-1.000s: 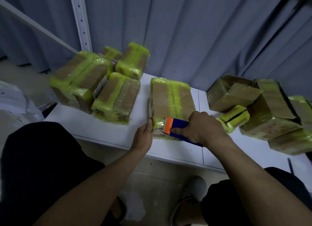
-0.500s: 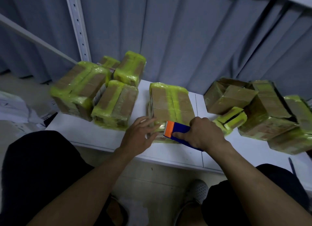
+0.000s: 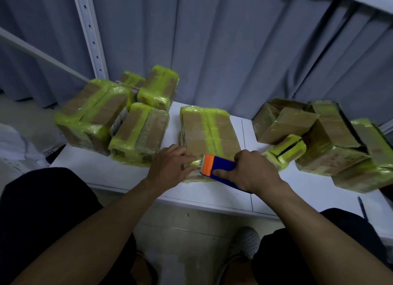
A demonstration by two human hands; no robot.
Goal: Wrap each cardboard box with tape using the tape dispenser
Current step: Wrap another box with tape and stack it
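Cardboard box [image 3: 209, 131], banded in yellow-green tape, lies on the white table [image 3: 102, 167]. The right grip [image 3: 253, 169] is curled round the blue tape dispenser [image 3: 219, 167], whose orange end sits on the box's near edge. The left grip [image 3: 170, 167], fingers extended, presses the tape just beside it; a second ago it held the box's left corner.

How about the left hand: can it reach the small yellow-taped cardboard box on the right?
Probably not directly: the right hand, gripping the blue-and-orange tape dispenser, lies between them.
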